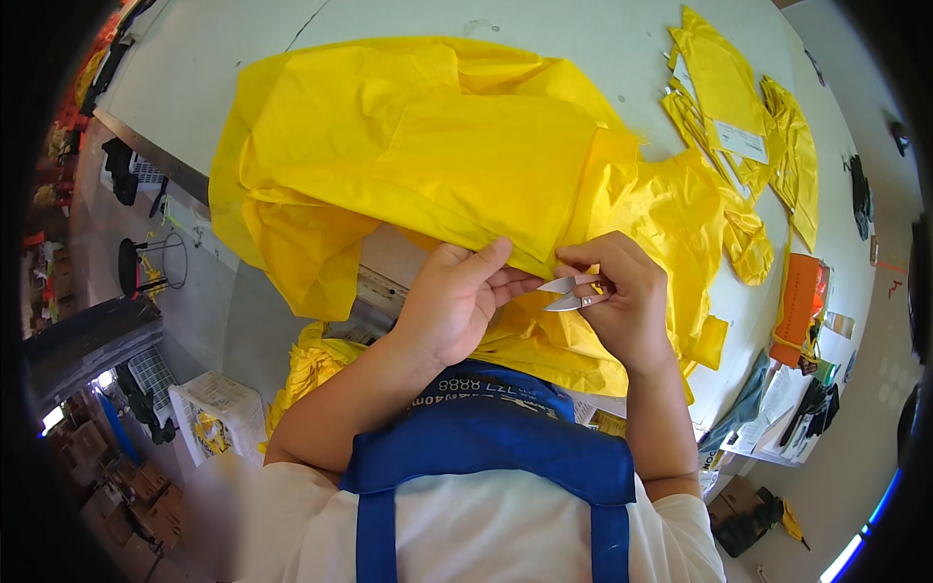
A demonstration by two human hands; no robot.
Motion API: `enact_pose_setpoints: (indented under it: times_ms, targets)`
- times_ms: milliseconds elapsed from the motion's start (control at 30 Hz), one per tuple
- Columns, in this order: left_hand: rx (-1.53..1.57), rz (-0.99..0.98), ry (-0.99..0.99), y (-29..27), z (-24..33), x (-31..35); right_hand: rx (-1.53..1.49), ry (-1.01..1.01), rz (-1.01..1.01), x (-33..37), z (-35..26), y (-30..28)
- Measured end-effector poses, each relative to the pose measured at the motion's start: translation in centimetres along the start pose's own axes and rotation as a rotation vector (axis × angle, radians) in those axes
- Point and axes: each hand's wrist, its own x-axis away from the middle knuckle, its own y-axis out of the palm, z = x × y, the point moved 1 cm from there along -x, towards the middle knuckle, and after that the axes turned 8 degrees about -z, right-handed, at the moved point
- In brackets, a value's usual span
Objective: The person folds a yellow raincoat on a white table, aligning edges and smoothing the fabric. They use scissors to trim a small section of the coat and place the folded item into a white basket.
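A large, crumpled piece of shiny yellow fabric (389, 146) is spread over the pale table in front of me, with a seam running across its right part. My left hand (452, 301) is closed on its near edge, thumb on top and fingers beneath. Just to the right, my right hand (627, 296) holds small metal thread snips (571, 293), blades apart and pointing left toward the left fingertips. The right thumb and forefinger meet at the fabric's edge above the blades. More yellow cloth hangs below both hands toward my blue apron (486, 447).
Yellow fabric pieces with a white paper label (741, 141) lie on the table (583, 24) at the far right. An orange box (802, 296) stands near the right edge. At lower left are a white plastic basket (219, 413) and a bunched yellow heap (316, 369).
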Motion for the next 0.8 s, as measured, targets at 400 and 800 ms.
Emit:
enact_pose_setpoints:
  times_ms: [400, 800]
  targets:
    - [0.049, -0.044, -0.011, 0.1, -0.2, 0.1, -0.643, 0.275, -0.046, 1.2, 1.6, 0.7]
    - [-0.047, -0.038, -0.058, 0.6, 0.3, 0.5, 0.177, -0.289, -0.241, -3.5, -1.4, -7.3]
